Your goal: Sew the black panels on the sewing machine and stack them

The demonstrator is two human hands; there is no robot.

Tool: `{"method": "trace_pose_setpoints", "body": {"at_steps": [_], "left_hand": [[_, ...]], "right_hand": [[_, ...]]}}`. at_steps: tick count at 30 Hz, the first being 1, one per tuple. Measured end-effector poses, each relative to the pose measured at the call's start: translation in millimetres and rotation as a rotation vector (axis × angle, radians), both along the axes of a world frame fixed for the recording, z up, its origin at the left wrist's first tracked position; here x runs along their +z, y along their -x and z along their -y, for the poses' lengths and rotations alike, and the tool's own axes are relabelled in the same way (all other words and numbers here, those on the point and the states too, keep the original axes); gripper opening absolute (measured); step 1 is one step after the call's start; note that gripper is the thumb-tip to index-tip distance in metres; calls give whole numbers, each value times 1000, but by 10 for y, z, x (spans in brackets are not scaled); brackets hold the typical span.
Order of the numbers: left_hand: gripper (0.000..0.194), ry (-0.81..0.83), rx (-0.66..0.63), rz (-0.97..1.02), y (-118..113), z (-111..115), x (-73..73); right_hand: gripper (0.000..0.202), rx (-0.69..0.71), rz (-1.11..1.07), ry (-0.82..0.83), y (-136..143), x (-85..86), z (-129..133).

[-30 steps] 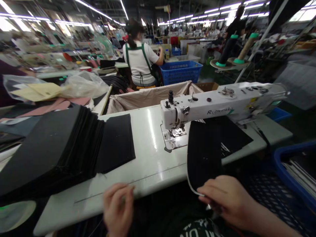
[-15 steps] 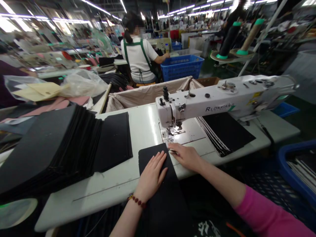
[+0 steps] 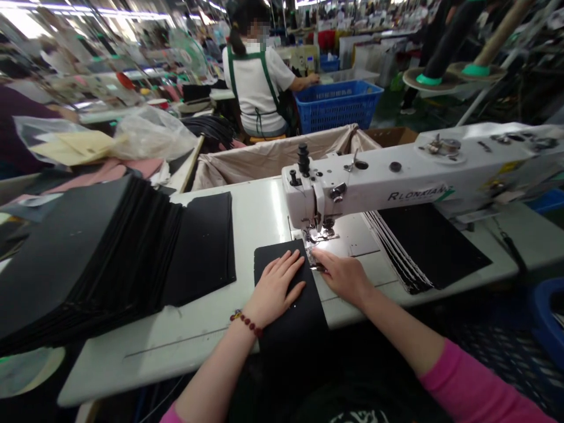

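Note:
My left hand lies flat, fingers stretched out, on a black fabric panel. The panel's far end rests on the sewing machine table, and its near part hangs over the edge towards me. My right hand is closed beside the panel's right edge, just in front of the needle area. A small metal tool shows under its fingers; most of it is hidden, so its kind is unclear. The white sewing machine stands behind both hands, its lamp lighting the presser foot.
Black panels and a tall stack of them lie left. Light-edged black pieces lie under the machine arm. Behind the table are a cloth-lined bin, a blue basket and a seated person. Thread cones stand back right.
The black panel and my left hand have shifted slightly forward towards the machine. My right hand has stayed close to the needle area. The camera view has tilted down and moved closer.

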State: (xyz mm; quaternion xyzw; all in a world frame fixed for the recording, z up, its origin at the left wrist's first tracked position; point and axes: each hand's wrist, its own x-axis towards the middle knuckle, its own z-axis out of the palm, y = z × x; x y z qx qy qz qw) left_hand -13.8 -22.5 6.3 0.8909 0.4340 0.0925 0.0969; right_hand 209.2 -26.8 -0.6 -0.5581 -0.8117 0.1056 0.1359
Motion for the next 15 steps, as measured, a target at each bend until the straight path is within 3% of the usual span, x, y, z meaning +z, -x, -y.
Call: {"method": "trace_pose_setpoints", "body": {"at_steps": [6,15], "left_hand": [[54,-18,-31,11,-154,-95,14],[52,-13,6,53,-215,-128,12]], "right_hand": [[50,-54,-9,-7,0,-7,-6],[54,-22,5,2,-8,12,-27]]}}
